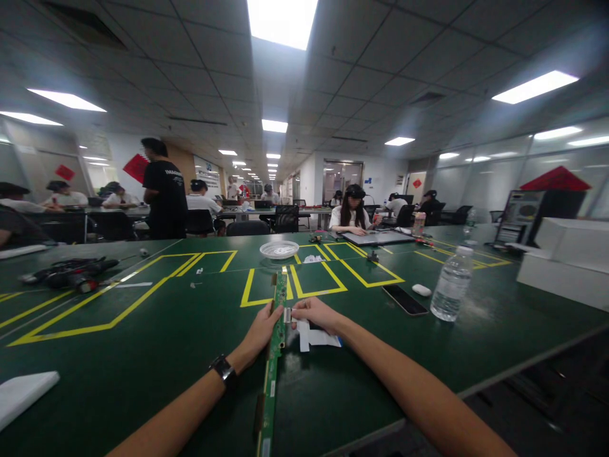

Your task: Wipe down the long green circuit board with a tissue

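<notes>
A long narrow green circuit board [272,374] lies lengthwise on the green table [143,343], running from the near edge toward the yellow taped boxes. My left hand [261,330], with a black watch on the wrist, rests against the board's left edge, fingers curled on it. My right hand [316,313] pinches a small white connector piece [287,313] at the board's right edge. A white paper scrap [318,337] lies under my right wrist.
A clear water bottle [451,284], a black phone [405,299] and a small white object [421,290] sit to the right. A white dish [279,249] is beyond the board, black tools [71,271] at left, white boxes [566,260] at right. People sit and stand behind.
</notes>
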